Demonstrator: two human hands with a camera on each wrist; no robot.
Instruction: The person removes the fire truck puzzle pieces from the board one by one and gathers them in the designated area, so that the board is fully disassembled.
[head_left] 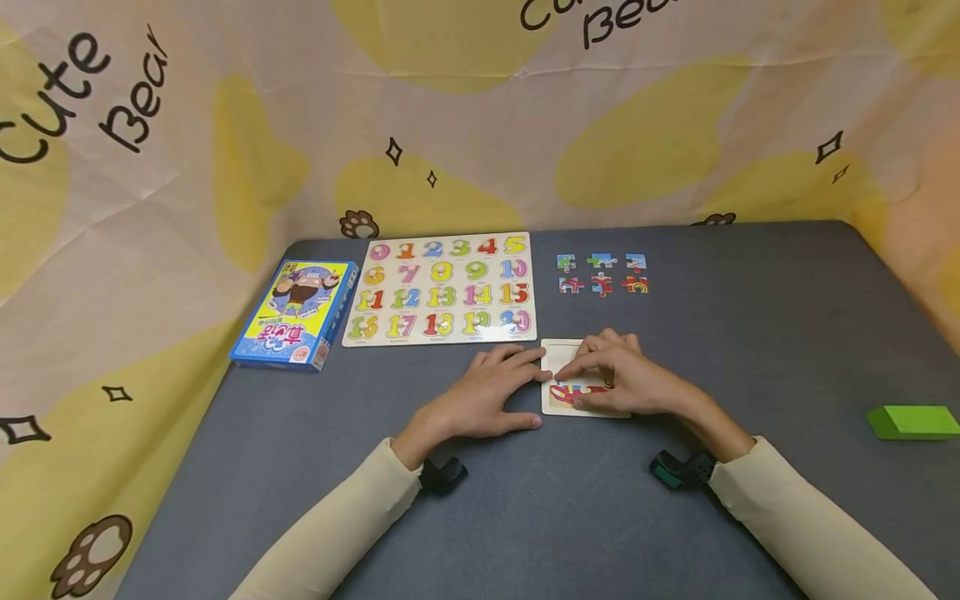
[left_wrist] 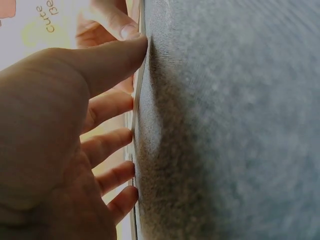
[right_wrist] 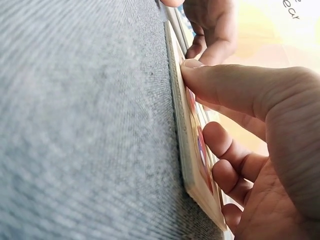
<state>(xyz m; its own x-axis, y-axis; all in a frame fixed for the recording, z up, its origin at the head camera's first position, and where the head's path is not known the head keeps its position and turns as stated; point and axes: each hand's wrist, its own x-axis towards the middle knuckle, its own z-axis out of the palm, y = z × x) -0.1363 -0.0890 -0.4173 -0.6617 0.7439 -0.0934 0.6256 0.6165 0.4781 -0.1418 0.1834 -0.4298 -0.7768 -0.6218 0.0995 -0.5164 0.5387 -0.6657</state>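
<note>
A small wooden puzzle board [head_left: 556,350] lies between the hands, with a red and yellow picture [head_left: 564,392] in its near part. My right hand [head_left: 624,379] is over the board, its thumb and index finger bent about a jigsaw piece in that picture and mostly covering it. In the right wrist view the thumb tip [right_wrist: 192,65] presses down at the board's near edge, and the other fingers are curled over the picture. My left hand [head_left: 487,393] rests on the table with spread fingers, the fingertips at the board's left edge.
Several loose jigsaw pieces [head_left: 602,285] lie in two rows behind the small board. A number board [head_left: 450,340] is at the back left, beside a blue and yellow box [head_left: 288,308]. A green block [head_left: 912,422] sits at the far right. Printed cloth [head_left: 480,108] hangs behind the table.
</note>
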